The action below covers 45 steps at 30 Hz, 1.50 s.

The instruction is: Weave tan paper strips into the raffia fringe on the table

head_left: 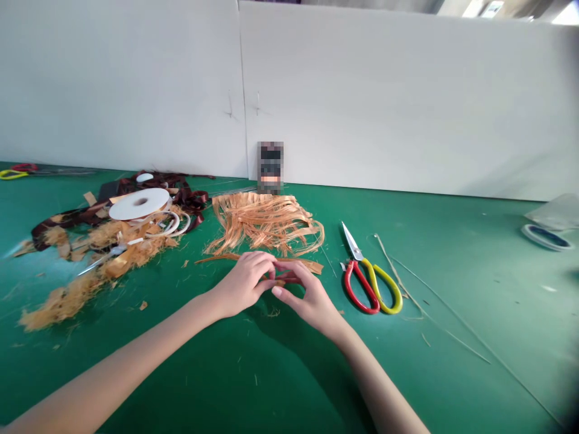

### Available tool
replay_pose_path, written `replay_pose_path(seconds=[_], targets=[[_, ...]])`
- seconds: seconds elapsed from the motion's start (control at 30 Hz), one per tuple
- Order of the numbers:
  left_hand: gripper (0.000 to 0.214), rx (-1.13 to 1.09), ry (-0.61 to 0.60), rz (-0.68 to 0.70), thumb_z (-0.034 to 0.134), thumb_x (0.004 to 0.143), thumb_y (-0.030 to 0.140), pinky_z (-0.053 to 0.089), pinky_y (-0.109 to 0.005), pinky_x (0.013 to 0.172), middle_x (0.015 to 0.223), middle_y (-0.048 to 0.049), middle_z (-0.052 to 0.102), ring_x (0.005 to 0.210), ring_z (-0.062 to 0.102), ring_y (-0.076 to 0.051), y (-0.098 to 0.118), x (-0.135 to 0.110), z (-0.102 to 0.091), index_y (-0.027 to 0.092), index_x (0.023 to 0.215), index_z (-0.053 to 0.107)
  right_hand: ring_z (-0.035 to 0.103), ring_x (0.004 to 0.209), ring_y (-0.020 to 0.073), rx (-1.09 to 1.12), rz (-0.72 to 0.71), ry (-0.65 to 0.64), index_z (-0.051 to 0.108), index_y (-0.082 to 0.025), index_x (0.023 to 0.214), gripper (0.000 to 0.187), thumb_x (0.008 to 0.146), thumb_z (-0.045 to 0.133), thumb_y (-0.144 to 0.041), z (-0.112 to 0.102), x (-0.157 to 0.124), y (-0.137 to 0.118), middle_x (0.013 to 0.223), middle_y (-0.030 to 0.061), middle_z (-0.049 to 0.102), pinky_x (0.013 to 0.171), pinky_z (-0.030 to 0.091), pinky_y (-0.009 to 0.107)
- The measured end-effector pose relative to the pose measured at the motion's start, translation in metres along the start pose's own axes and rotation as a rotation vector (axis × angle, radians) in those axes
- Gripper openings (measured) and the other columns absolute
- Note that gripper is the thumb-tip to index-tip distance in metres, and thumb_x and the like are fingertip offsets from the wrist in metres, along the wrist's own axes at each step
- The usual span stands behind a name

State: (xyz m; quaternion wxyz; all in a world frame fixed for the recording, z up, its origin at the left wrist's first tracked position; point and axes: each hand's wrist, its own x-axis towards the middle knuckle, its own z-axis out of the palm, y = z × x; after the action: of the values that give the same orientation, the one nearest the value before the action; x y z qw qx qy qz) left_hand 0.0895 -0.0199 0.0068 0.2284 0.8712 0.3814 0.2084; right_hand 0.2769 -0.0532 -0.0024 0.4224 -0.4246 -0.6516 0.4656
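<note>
My left hand (244, 284) and my right hand (313, 299) meet over the middle of the table with their fingertips pinched together. Between them shows a small piece of tan raffia strip (280, 283), mostly hidden by the fingers. Just behind the hands, a longer tan strip (314, 266) stretches out to both sides; whether it joins the held piece I cannot tell. Beyond it lies a fringe of tan raffia strands (262, 220). To the right of my right hand rest scissors with one red and one yellow handle (364, 274), blades slightly apart.
At left is a pile with a white spool (139, 204), dark brown ribbon (192, 199) and frayed tan fibre (63, 304). A blurred-out dark object (270, 167) leans on the white panel (398, 96). Thin wires (470, 322) and a tape roll (547, 237) lie right.
</note>
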Motion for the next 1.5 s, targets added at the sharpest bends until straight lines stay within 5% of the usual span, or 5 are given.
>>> replay_pose_path(seconds=[0.4, 0.7, 1.0, 1.27, 1.5], targets=[[0.018, -0.246, -0.084, -0.163, 0.047, 0.094, 0.026, 0.047, -0.022, 0.052, 0.082, 0.0007, 0.069, 0.054, 0.06, -0.01, -0.004, 0.004, 0.0, 0.021, 0.104, 0.06, 0.073, 0.074, 0.0208, 0.269, 0.178, 0.258, 0.059, -0.019, 0.101, 0.044, 0.066, 0.08, -0.036, -0.019, 0.004, 0.012, 0.082, 0.003, 0.071, 0.073, 0.06, 0.037], [0.025, 0.152, 0.267, -0.129, 0.049, 0.093, 0.035, 0.047, -0.032, 0.08, 0.096, -0.0026, 0.073, 0.087, 0.066, -0.019, -0.048, -0.035, -0.067, 0.024, 0.096, 0.07, 0.072, 0.075, 0.0209, 0.152, 0.152, 0.394, 0.059, -0.018, 0.096, 0.036, 0.072, 0.071, -0.042, -0.027, 0.007, 0.013, 0.079, 0.0056, 0.074, 0.077, 0.058, 0.038], [0.029, 0.563, 0.587, -0.291, 0.043, 0.094, 0.027, 0.042, -0.042, 0.083, 0.104, -0.0126, 0.071, 0.096, 0.059, -0.03, -0.064, -0.047, -0.008, 0.015, 0.11, 0.063, 0.069, 0.07, 0.0244, -0.325, 0.218, 0.496, 0.062, -0.02, 0.093, 0.02, 0.075, 0.063, -0.029, -0.033, 0.007, 0.03, 0.083, 0.0068, 0.073, 0.072, 0.053, 0.042], [0.028, 0.546, 0.851, -0.543, 0.047, 0.086, 0.021, 0.041, -0.049, 0.091, 0.113, -0.0164, 0.063, 0.108, 0.053, -0.035, -0.072, -0.05, -0.015, 0.014, 0.113, 0.055, 0.057, 0.108, 0.0345, -0.598, 0.097, 0.513, 0.061, -0.016, 0.11, 0.036, 0.078, 0.061, -0.035, -0.038, 0.007, 0.03, 0.114, 0.0167, 0.066, 0.094, 0.041, 0.053], [0.026, 0.485, 0.793, -0.493, 0.048, 0.085, 0.022, 0.043, -0.052, 0.09, 0.109, -0.0172, 0.06, 0.108, 0.054, -0.035, -0.076, -0.05, -0.016, 0.014, 0.109, 0.055, 0.061, 0.089, 0.0276, -0.492, 0.051, 0.334, 0.066, -0.022, 0.101, 0.023, 0.078, 0.063, -0.022, -0.033, 0.008, 0.036, 0.083, 0.0056, 0.068, 0.089, 0.046, 0.048]])
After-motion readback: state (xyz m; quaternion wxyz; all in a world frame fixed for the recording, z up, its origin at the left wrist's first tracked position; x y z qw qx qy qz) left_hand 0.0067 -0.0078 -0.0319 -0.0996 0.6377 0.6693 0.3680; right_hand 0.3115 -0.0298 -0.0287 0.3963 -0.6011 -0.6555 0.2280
